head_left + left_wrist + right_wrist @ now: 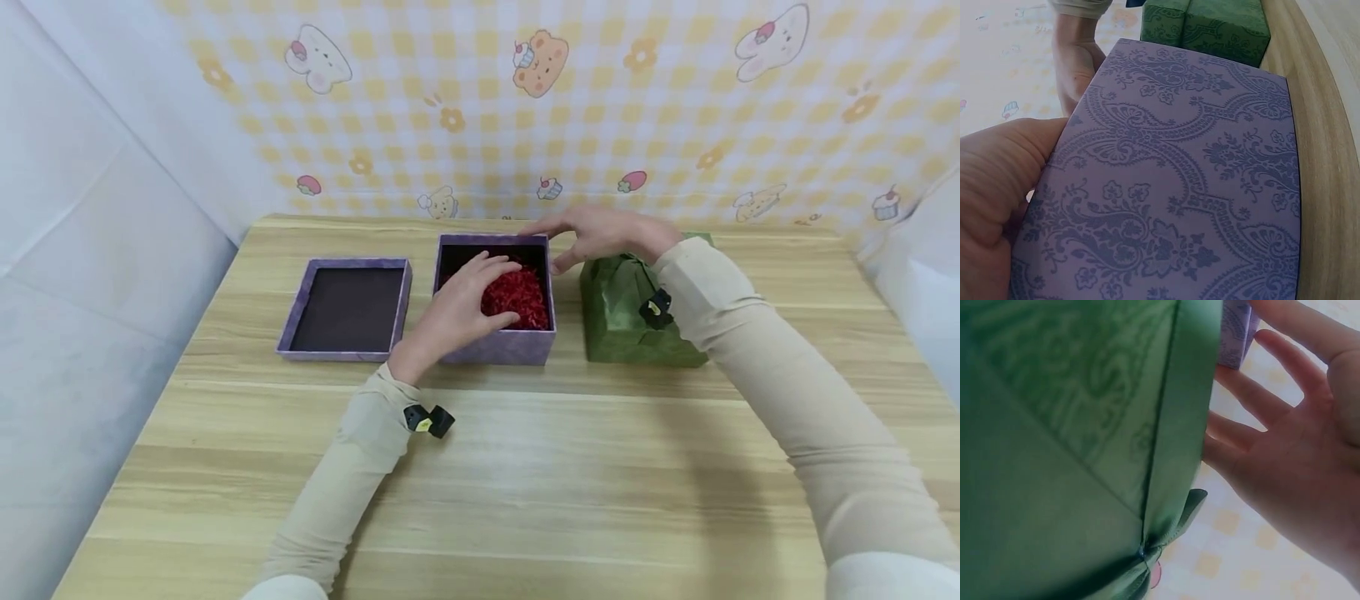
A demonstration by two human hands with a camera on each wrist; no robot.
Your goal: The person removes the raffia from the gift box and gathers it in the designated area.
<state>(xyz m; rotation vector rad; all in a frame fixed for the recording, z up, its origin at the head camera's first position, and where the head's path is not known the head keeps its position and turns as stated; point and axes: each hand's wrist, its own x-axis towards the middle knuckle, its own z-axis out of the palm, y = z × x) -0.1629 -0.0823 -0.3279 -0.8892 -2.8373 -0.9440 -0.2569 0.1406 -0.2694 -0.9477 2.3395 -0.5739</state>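
Note:
A purple patterned box (495, 348) stands uncovered, with red shredded paper (517, 298) inside. My left hand (463, 310) reaches over its front left part, fingers spread apart and hovering above or lightly touching the shreds; I cannot tell which. In the left wrist view the thumb (1019, 150) lies by the box's upper edge. My right hand (600, 233) is at the box's back right corner, with fingers stretched out in the right wrist view and nothing seen in them. Left of the box lies its shallow purple lid (345, 308), dark inside facing up.
A green box (626, 325) with a green ribbon bow (1147, 553) stands to the right, partly under my right forearm. All rests on a wooden table (525, 483). Behind hangs a yellow checked cloth (480, 125) with cartoon prints.

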